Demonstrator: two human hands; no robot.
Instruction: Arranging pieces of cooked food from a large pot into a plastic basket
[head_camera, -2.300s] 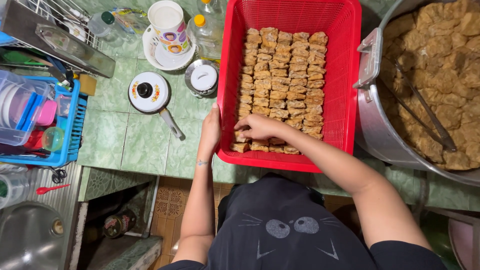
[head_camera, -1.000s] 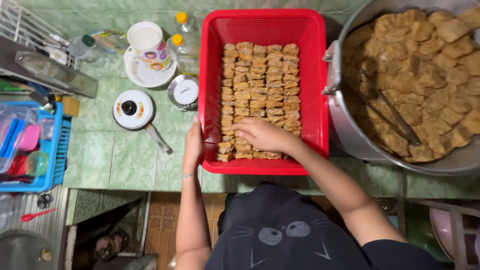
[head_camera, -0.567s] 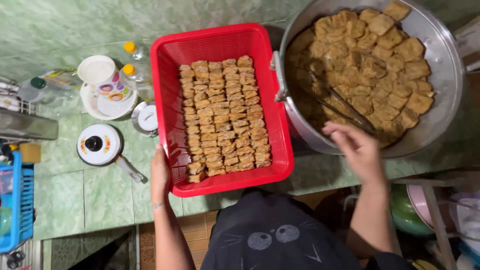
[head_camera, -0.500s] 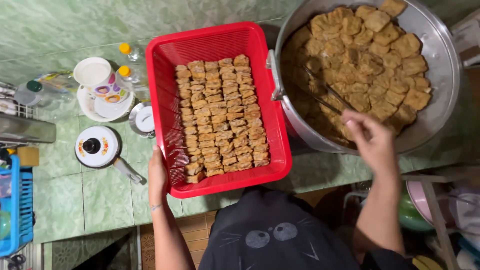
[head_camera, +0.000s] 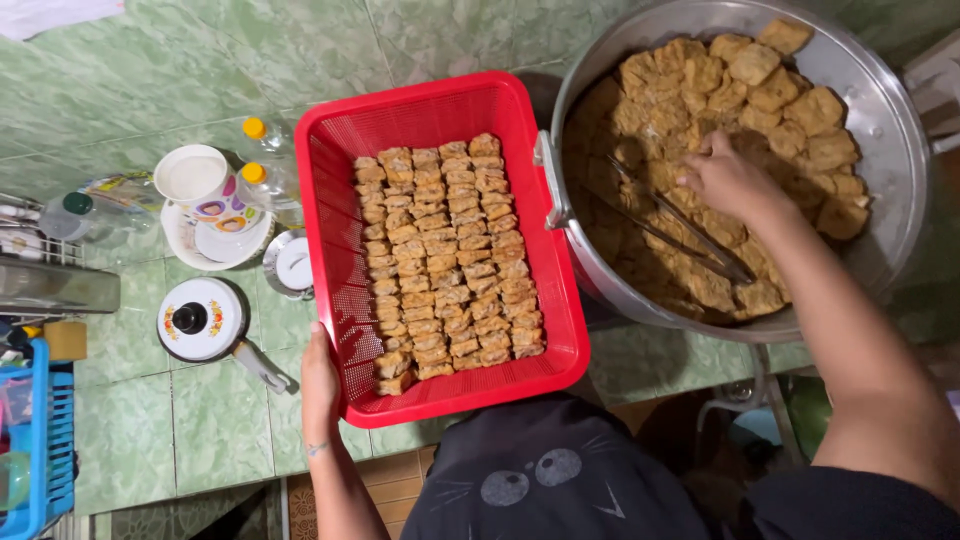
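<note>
Reaching further than a moment ago, the right hand (head_camera: 730, 178) now dips curled fingers among fried tofu pieces (head_camera: 770, 80) in the steel pot (head_camera: 890, 120), just right of the red basket (head_camera: 330, 150); whether they grip one is unclear. Left hand (head_camera: 320, 375) clasps the basket's near-left rim.

One head-worn camera looks steeply down at the green tiled counter (head_camera: 200, 420) from close above. No second view

A home kitchen: green tiled bench (head_camera: 200, 420), a big metal pot (head_camera: 880, 110) of fried tofu pieces at two o'clock, a lidded saucepan (head_camera: 200, 320) at nine, a cup on a plate (head_camera: 195, 180) and oil bottles (head_camera: 270, 175) at ten.
</note>
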